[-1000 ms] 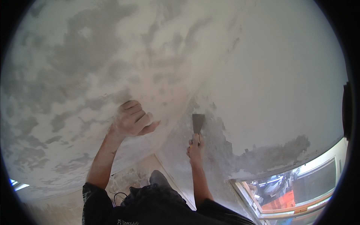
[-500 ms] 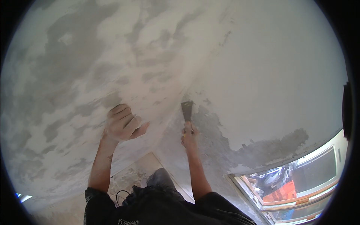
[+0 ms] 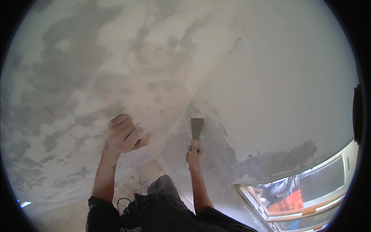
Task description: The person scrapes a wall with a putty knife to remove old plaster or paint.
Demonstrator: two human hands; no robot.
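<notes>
My right hand (image 3: 195, 155) grips a putty knife (image 3: 197, 128) by its handle, the wide grey blade pointing up and away from me. The blade lies over a rough grey patch (image 3: 214, 135) on the right-hand wall surface, with a small white smear just beyond its edge. Whether the blade touches the surface is hard to judge. Over the mottled white-and-grey wall (image 3: 73, 96), my left hand (image 3: 125, 134) is closed, its fingers curled and the thumb side outward. Anything inside those fingers is hidden.
A window (image 3: 305, 193) with a wooden frame stands at the lower right, an orange thing (image 3: 288, 202) visible through it. The two plastered surfaces meet in a corner line running up the middle. Another grey strip (image 3: 282, 156) lies above the window.
My right hand has drawn the putty knife back toward me, and more grey shows beyond the blade. My left hand has shifted slightly lower, still closed.
</notes>
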